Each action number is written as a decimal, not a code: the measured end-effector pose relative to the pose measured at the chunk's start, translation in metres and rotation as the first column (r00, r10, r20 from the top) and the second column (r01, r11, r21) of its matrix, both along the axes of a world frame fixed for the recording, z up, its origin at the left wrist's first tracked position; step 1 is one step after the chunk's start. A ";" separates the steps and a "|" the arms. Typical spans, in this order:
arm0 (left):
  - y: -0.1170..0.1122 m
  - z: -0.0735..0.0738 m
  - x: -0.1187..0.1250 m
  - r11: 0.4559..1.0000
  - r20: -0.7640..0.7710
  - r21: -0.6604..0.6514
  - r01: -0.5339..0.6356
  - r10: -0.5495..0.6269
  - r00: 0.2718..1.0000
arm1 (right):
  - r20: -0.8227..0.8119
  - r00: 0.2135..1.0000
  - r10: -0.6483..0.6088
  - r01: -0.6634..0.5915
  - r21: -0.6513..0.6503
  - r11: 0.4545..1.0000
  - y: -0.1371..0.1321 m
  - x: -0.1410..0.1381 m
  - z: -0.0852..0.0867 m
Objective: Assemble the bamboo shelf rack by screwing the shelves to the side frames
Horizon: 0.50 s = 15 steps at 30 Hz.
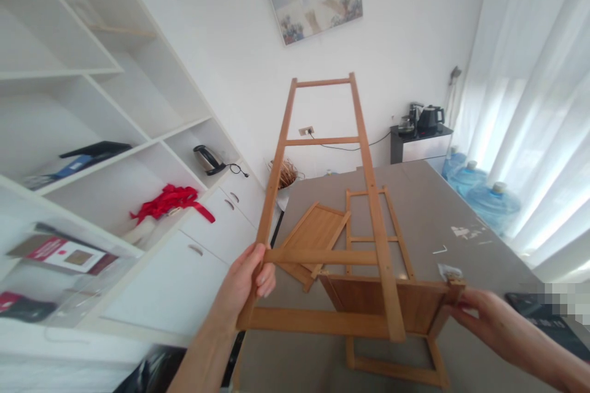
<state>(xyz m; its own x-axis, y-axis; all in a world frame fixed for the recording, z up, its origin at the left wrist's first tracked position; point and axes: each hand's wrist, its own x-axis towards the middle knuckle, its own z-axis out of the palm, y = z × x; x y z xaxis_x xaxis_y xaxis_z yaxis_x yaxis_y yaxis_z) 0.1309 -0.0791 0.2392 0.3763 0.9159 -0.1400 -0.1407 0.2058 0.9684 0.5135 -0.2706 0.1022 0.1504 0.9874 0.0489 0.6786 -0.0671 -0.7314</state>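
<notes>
My left hand (249, 276) is wrapped round the left upright of a ladder-like wooden frame (373, 196), beside one of its lower crossbars. The frame is raised over the table, its far end pointing up toward the wall. In my right hand (477, 312) is the right end of a slatted wooden shelf panel (415, 304), fingers pinching its edge rail. The panel's left part passes behind the frame's right upright; I cannot tell whether they touch. A second wooden frame (402, 239) lies beneath on the table. Another wooden panel (311, 233) rests to its left.
On the grey table (428, 209) lie a hex key (441, 250), a small plastic bag (449, 271) and white scraps (465, 232). White shelving (152, 135) with a kettle (208, 159) and red ribbon (170, 199) stands left. Water bottles (491, 196) stand right, by the curtain.
</notes>
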 end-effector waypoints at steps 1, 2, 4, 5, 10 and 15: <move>-0.008 -0.001 0.011 1.000 0.010 -0.013 0.025 -0.025 1.000 | -0.010 1.000 0.017 -0.017 -0.004 1.000 0.000 -0.001 0.003; -0.014 -0.001 0.020 0.999 0.034 -0.025 0.047 -0.046 0.998 | -0.022 0.999 0.035 -0.035 -0.005 0.999 0.000 -0.002 0.006; -0.025 0.002 0.034 0.995 0.105 -0.046 0.088 -0.083 0.991 | -0.041 0.997 0.065 -0.065 -0.001 0.998 -0.001 -0.004 0.012; -0.028 0.005 0.039 0.994 0.142 -0.045 0.101 -0.094 0.985 | -0.047 0.996 0.073 -0.072 0.003 0.997 -0.001 -0.005 0.014; -0.030 0.020 0.059 0.997 0.195 0.016 0.071 -0.073 0.978 | -0.065 0.995 0.081 -0.081 0.003 0.997 -0.003 -0.006 0.011; -0.020 0.029 0.074 0.990 0.129 0.120 0.080 -0.096 0.987 | -0.044 0.990 0.135 -0.135 -0.002 0.991 -0.002 -0.002 0.003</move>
<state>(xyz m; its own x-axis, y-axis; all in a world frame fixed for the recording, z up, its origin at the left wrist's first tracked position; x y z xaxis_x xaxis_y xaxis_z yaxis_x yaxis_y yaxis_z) 0.2051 -0.0991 0.2678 0.4643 0.8854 0.0207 -0.2573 0.1124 0.9598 0.5120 -0.2725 0.1055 0.0179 0.9990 0.0407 0.6494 0.0193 -0.7602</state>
